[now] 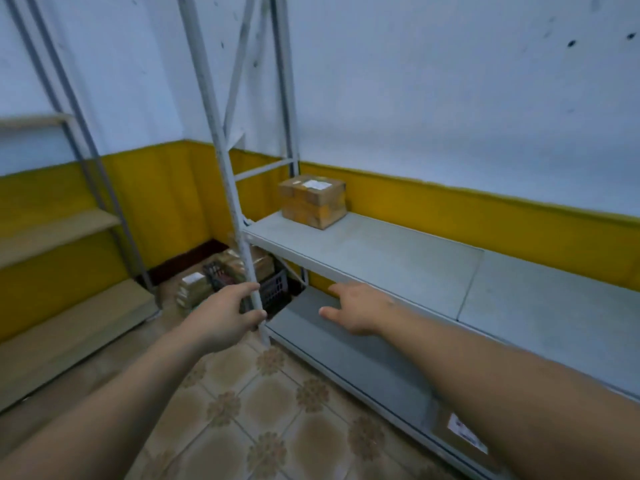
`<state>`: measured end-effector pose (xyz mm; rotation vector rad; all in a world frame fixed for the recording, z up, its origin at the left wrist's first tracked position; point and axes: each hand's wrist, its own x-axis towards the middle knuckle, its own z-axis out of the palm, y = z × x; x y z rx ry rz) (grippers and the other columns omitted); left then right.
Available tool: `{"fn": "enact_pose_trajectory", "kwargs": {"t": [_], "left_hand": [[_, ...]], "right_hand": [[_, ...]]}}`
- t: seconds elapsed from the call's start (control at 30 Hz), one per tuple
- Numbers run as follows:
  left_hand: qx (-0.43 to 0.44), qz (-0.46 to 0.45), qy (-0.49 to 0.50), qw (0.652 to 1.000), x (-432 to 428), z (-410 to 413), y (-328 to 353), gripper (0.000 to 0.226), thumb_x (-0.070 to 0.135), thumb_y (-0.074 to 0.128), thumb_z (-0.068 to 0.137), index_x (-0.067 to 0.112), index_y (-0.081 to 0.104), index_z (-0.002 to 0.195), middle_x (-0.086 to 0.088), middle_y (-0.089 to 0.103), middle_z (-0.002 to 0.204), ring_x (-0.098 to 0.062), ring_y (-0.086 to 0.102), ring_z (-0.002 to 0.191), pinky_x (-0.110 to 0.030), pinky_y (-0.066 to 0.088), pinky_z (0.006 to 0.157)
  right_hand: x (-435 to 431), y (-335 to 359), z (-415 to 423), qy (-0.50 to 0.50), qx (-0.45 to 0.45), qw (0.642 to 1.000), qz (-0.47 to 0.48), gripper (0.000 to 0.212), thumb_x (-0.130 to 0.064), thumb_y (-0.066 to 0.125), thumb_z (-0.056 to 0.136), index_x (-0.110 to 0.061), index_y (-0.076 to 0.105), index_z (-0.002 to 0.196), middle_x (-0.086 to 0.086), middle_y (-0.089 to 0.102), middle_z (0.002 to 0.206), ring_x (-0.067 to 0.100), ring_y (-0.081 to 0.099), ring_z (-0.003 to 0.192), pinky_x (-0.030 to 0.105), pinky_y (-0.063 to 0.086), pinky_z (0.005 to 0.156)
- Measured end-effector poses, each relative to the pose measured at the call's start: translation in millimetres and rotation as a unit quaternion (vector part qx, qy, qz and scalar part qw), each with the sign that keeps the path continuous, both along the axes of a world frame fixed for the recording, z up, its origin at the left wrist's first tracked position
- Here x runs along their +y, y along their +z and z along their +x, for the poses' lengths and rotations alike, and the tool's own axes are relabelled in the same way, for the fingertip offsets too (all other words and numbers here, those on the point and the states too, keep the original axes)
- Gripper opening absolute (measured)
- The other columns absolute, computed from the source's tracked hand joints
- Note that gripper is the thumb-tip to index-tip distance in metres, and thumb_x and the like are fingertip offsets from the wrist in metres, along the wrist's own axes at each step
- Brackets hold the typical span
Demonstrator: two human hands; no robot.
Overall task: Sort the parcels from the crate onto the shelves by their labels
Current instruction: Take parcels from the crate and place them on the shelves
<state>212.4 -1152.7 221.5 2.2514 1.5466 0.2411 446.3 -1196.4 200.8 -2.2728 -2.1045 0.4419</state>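
Note:
A taped cardboard parcel (313, 200) with a white label stands on the far left end of the grey metal shelf (388, 261). My left hand (225, 315) grips the shelf's front upright post (239, 216). My right hand (356, 308) hovers open over the lower grey shelf (346, 351), fingers pointing left, holding nothing. A dark crate (273, 285) sits on the floor in the corner behind the post, with parcels (194, 289) in and beside it. Another labelled parcel (464, 434) lies on the lower shelf, partly hidden by my right forearm.
A wooden shelving unit (59, 233) stands along the left wall. Patterned floor tiles (259, 410) lie between the two units. The yellow-and-white wall closes the corner behind the crate.

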Motion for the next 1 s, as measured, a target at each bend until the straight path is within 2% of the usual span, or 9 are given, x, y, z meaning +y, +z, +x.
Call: {"fn": "enact_pose_trajectory", "kwargs": {"t": [0.1, 0.27, 0.37, 0.5, 0.63, 0.73, 0.87, 1.0], "left_hand": [[-0.017, -0.009, 0.04, 0.999, 37.5, -30.6, 2.4, 0.063, 0.045, 0.061, 0.09, 0.029, 0.038, 0.146, 0.004, 0.039, 0.152, -0.017, 0.042, 0.135, -0.039, 0.039, 0.11], [-0.005, -0.007, 0.083, 0.997, 106.6, -51.4, 0.7, 0.059, 0.036, 0.06, 0.094, 0.023, 0.038, 0.147, 0.002, 0.042, 0.149, -0.017, 0.046, 0.131, -0.029, 0.038, 0.103], [-0.003, -0.017, 0.113, 0.993, 156.2, -57.5, -2.7, 0.059, 0.036, 0.059, 0.095, 0.02, 0.037, 0.147, 0.0, 0.04, 0.151, -0.018, 0.042, 0.134, -0.03, 0.036, 0.106], [-0.025, -0.04, 0.151, 0.987, 218.4, -74.6, -13.2, 0.062, 0.038, 0.059, 0.094, 0.021, 0.034, 0.149, 0.0, 0.037, 0.153, -0.019, 0.04, 0.136, -0.035, 0.036, 0.111], [-0.011, -0.046, 0.169, 0.984, 285.8, -106.2, -31.4, 0.063, 0.041, 0.061, 0.092, 0.025, 0.036, 0.147, 0.001, 0.039, 0.152, -0.019, 0.041, 0.136, -0.036, 0.037, 0.11], [-0.012, -0.056, 0.18, 0.982, 345.6, -136.4, -49.0, 0.063, 0.042, 0.061, 0.092, 0.026, 0.036, 0.148, 0.0, 0.038, 0.152, -0.02, 0.04, 0.136, -0.038, 0.037, 0.111], [-0.015, -0.076, 0.167, 0.983, 432.0, -177.9, -71.9, 0.063, 0.04, 0.06, 0.093, 0.023, 0.035, 0.148, -0.001, 0.038, 0.152, -0.02, 0.04, 0.136, -0.034, 0.037, 0.109], [0.02, -0.096, 0.149, 0.984, 510.7, -211.5, -83.5, 0.064, 0.042, 0.061, 0.091, 0.024, 0.036, 0.148, 0.0, 0.041, 0.15, -0.018, 0.043, 0.134, -0.03, 0.037, 0.106]], "right_hand": [[57.2, -1.7, -25.2, 0.034, -0.002, 0.999, 0.006, 0.068, -0.061, 0.041, 0.097, -0.019, 0.035, 0.15, 0.011, 0.044, 0.15, 0.03, 0.045, 0.134, 0.044, 0.041, 0.107], [154.0, -13.2, -48.1, 0.084, 0.014, 0.996, 0.011, 0.067, -0.06, 0.043, 0.097, -0.019, 0.038, 0.149, 0.01, 0.045, 0.148, 0.031, 0.046, 0.131, 0.045, 0.043, 0.106], [215.8, -18.9, -55.5, 0.112, 0.006, 0.994, -0.003, 0.07, -0.061, 0.042, 0.096, -0.018, 0.035, 0.151, 0.011, 0.043, 0.15, 0.032, 0.044, 0.134, 0.047, 0.042, 0.107], [294.3, -22.6, -78.8, 0.138, 0.022, 0.99, -0.006, 0.059, -0.06, 0.047, 0.093, -0.021, 0.047, 0.139, 0.009, 0.057, 0.133, 0.029, 0.058, 0.115, 0.044, 0.052, 0.094], [367.8, -36.9, -120.4, 0.173, 0.031, 0.984, -0.024, 0.06, -0.057, 0.047, 0.094, -0.022, 0.043, 0.142, 0.01, 0.055, 0.135, 0.029, 0.058, 0.116, 0.044, 0.051, 0.094], [428.3, -54.8, -156.6, 0.194, 0.034, 0.98, -0.032, 0.053, -0.055, 0.049, 0.095, -0.022, 0.046, 0.137, 0.008, 0.057, 0.129, 0.028, 0.057, 0.112, 0.039, 0.05, 0.086], [510.0, -78.7, -199.3, 0.188, 0.033, 0.98, -0.057, 0.056, -0.054, 0.049, 0.096, -0.023, 0.043, 0.142, 0.007, 0.053, 0.133, 0.026, 0.054, 0.116, 0.037, 0.047, 0.088], [582.4, -91.8, -226.4, 0.145, 0.059, 0.984, -0.088, 0.055, -0.054, 0.05, 0.094, -0.024, 0.046, 0.14, 0.005, 0.055, 0.13, 0.024, 0.058, 0.109, 0.037, 0.051, 0.089]]}}
